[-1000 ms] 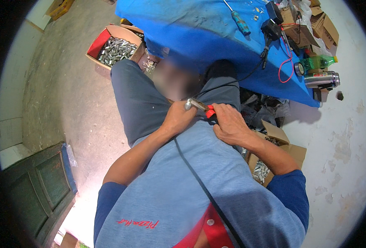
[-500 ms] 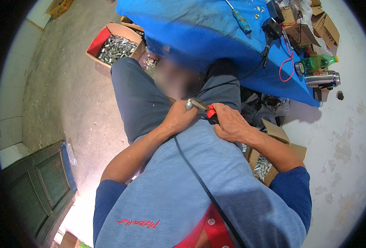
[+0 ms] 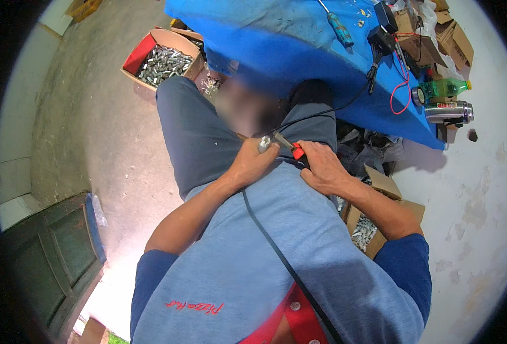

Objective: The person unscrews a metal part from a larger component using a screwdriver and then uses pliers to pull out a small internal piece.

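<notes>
Above my lap, my left hand point(image 3: 253, 160) pinches a small silver metal piece point(image 3: 264, 144), rounded and upright, between thumb and fingers. Its top looks pale and rough. My right hand point(image 3: 324, 167) is closed around a tool with red handles point(image 3: 298, 151), most likely pliers. The tool's metal jaws point(image 3: 282, 139) point toward the silver piece and lie just beside it. Whether they touch it is too small to tell. My right palm and fingers hide the rest of the handles.
A blue-covered table point(image 3: 299, 57) stands ahead, with a screwdriver point(image 3: 340, 30), black adapters point(image 3: 381, 39), a green bottle point(image 3: 448, 87) and a steel flask point(image 3: 449, 112). A cardboard box of metal pieces point(image 3: 164, 64) sits ahead left. Another open box point(image 3: 374, 229) is by my right elbow.
The tool's jaws have shifted off the top of the silver piece, which now shows its pale upper end. Both hands stay over my lap and keep their holds.
</notes>
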`<state>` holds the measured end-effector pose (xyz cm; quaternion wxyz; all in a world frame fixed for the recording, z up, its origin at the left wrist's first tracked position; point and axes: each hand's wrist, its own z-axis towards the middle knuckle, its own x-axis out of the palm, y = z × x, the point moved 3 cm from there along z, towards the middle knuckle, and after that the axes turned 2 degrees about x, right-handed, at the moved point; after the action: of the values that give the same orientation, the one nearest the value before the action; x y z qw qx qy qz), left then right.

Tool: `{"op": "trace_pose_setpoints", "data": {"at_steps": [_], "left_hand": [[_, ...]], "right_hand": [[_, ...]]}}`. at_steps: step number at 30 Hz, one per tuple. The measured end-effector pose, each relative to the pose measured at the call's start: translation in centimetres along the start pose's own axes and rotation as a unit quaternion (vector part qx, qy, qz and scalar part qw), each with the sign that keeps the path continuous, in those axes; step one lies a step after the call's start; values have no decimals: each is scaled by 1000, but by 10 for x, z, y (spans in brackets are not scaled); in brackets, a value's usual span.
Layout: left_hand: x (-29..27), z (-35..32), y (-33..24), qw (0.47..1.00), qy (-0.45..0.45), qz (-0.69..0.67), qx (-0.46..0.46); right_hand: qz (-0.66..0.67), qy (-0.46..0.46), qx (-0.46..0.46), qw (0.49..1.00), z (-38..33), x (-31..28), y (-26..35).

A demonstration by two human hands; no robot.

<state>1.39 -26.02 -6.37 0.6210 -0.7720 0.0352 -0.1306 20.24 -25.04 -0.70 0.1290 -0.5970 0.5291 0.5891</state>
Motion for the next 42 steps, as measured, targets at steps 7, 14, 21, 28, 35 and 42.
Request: {"op": "trace_pose_setpoints", "data": {"at_steps": [7,14,21,28,35,42], "left_hand": [[-2,5,13,1000,5,-2,1],[-5,7,18,999,11,28,-35],[-4,8,20,999,23,24,-10],[-5,6,22,998,17,61,-9],[-5,4,20,996,-5,88,-10],[-6,3,19,995,-14,95,-1]], "right_hand": [[24,63,42,997,2,-5,7],[9,58,32,998,8,-7,16],[-60,60,-19,996,12,-10,18],[25,90,25,995,13,-4,15],[33,113,54,992,10,-5,20],[39,81,-3,996,12,4,12]]}}
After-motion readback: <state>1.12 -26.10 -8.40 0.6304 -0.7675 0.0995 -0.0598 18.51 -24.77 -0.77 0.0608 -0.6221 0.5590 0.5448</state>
